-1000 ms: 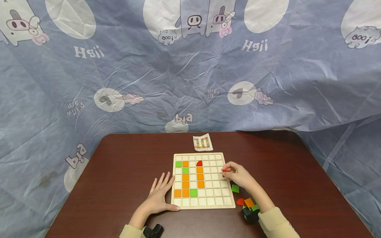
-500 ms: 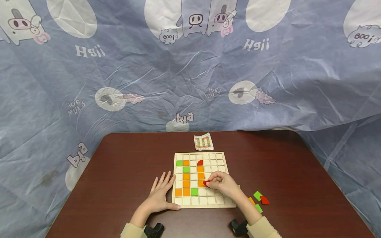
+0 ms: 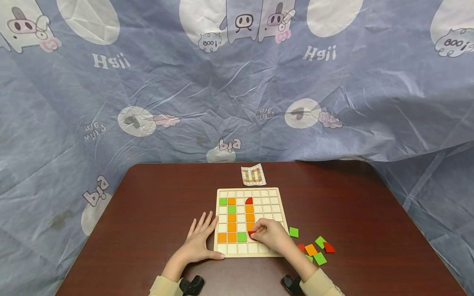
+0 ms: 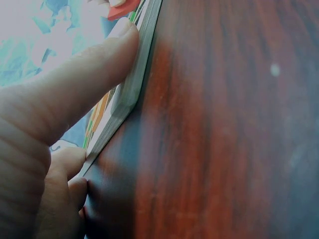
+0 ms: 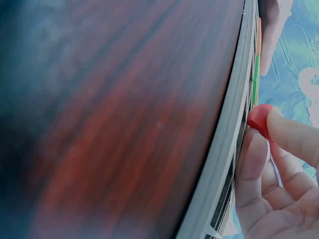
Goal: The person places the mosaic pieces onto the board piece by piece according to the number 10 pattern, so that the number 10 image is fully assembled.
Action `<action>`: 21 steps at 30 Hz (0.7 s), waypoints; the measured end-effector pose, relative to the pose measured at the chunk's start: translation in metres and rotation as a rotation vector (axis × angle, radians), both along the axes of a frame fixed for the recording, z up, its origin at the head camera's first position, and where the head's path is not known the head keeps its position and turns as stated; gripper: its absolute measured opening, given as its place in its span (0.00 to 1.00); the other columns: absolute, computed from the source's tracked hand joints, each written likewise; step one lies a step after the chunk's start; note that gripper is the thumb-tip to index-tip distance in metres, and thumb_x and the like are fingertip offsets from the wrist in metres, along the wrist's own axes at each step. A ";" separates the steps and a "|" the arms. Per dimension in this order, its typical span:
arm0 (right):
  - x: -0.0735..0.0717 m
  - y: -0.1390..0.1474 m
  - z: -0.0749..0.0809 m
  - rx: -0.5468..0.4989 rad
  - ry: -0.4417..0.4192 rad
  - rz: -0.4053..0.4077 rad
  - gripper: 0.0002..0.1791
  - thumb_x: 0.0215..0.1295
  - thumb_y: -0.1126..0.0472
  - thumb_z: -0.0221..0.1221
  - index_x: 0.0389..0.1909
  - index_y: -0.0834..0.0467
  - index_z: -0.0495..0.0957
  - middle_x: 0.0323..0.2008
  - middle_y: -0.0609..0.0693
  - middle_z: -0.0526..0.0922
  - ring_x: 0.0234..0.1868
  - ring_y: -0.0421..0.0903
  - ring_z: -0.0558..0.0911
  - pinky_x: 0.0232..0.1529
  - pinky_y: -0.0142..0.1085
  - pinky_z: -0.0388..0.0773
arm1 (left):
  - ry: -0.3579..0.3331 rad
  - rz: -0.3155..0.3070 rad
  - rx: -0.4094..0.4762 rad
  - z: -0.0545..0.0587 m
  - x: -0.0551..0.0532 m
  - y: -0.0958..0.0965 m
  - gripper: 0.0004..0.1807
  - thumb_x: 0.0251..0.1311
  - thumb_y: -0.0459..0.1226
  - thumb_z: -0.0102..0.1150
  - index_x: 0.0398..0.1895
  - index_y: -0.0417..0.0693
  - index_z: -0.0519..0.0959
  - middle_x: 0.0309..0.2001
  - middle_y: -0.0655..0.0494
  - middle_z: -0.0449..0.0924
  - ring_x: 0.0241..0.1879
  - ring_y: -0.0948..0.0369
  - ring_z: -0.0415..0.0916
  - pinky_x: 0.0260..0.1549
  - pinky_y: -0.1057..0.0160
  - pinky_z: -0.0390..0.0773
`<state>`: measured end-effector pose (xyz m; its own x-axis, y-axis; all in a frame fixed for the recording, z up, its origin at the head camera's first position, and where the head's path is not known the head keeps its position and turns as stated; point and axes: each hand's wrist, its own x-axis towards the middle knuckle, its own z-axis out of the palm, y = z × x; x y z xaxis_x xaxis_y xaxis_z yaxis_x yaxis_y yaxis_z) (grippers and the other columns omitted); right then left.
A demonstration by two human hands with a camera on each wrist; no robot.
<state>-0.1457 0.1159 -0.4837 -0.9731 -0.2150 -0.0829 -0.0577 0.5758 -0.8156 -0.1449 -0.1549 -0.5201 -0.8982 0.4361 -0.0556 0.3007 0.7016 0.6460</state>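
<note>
A pale grid board (image 3: 270, 248) lies on the table, with green, orange and red tiles set in its left and middle columns. My right hand (image 3: 272, 235) pinches a red quarter-round tile (image 5: 260, 117) between thumb and fingers, right at the cell below the orange column. My left hand (image 3: 198, 243) rests at the board's left side, fingers spread, with the thumb on the near left corner. In the left wrist view that thumb (image 4: 107, 59) lies against the board's edge (image 4: 134, 84).
Loose tiles lie right of the board: several green tiles (image 3: 319, 258), an orange tile (image 3: 311, 249) and a red tile (image 3: 328, 247). A printed pattern card (image 3: 253, 175) lies behind the board. A patterned cloth (image 3: 229, 90) hangs beyond the table (image 3: 166, 193).
My right hand has carried the red tile from the board's right edge leftward and nearer, to the cell under the orange column. The left hand has stayed in place.
</note>
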 end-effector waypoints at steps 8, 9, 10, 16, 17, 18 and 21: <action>0.001 -0.005 0.003 0.057 0.046 -0.003 0.07 0.54 0.65 0.71 0.25 0.56 0.81 0.22 0.43 0.78 0.23 0.37 0.74 0.26 0.27 0.70 | 0.013 0.003 -0.008 -0.001 0.000 0.001 0.65 0.39 0.57 0.77 0.78 0.45 0.52 0.80 0.43 0.41 0.79 0.42 0.33 0.72 0.36 0.31; 0.002 -0.005 0.003 0.071 0.059 -0.005 0.07 0.53 0.65 0.71 0.24 0.56 0.81 0.22 0.44 0.77 0.24 0.37 0.73 0.26 0.27 0.70 | 0.013 0.003 -0.009 -0.001 -0.001 0.001 0.65 0.39 0.58 0.77 0.78 0.45 0.51 0.80 0.43 0.41 0.79 0.43 0.33 0.72 0.37 0.31; 0.002 -0.006 0.003 0.085 0.072 -0.007 0.07 0.52 0.66 0.71 0.23 0.56 0.81 0.23 0.44 0.76 0.24 0.37 0.73 0.26 0.27 0.70 | 0.012 0.004 -0.011 -0.001 -0.001 0.001 0.65 0.39 0.58 0.77 0.78 0.45 0.51 0.80 0.43 0.41 0.79 0.43 0.33 0.72 0.37 0.31; 0.001 -0.006 0.002 0.126 0.110 -0.015 0.10 0.50 0.68 0.72 0.21 0.56 0.80 0.25 0.46 0.73 0.24 0.37 0.72 0.26 0.26 0.70 | 0.013 0.005 -0.006 0.000 -0.001 0.001 0.65 0.39 0.57 0.77 0.78 0.46 0.52 0.79 0.43 0.41 0.79 0.43 0.33 0.72 0.37 0.32; 0.001 -0.006 0.001 0.125 0.110 -0.017 0.10 0.50 0.67 0.72 0.22 0.56 0.79 0.25 0.45 0.73 0.24 0.36 0.72 0.26 0.26 0.70 | 0.015 0.004 -0.002 0.000 -0.001 0.001 0.65 0.38 0.57 0.78 0.78 0.45 0.52 0.79 0.42 0.41 0.79 0.42 0.33 0.72 0.36 0.32; 0.001 -0.006 0.001 0.123 0.108 -0.017 0.10 0.50 0.67 0.72 0.22 0.56 0.79 0.25 0.45 0.73 0.24 0.37 0.72 0.26 0.26 0.70 | 0.015 0.004 -0.001 0.000 0.000 0.001 0.65 0.38 0.57 0.78 0.78 0.45 0.52 0.79 0.42 0.41 0.79 0.42 0.33 0.72 0.36 0.32; 0.000 -0.005 0.001 0.120 0.098 -0.017 0.10 0.51 0.66 0.72 0.22 0.56 0.79 0.24 0.45 0.73 0.24 0.37 0.72 0.26 0.26 0.70 | 0.009 0.007 0.003 0.000 0.000 0.001 0.65 0.39 0.57 0.78 0.78 0.46 0.52 0.79 0.43 0.41 0.79 0.42 0.33 0.72 0.36 0.31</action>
<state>-0.1452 0.1108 -0.4831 -0.9812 -0.1926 -0.0111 -0.1232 0.6703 -0.7318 -0.1445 -0.1539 -0.5199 -0.9015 0.4303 -0.0461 0.3020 0.7018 0.6452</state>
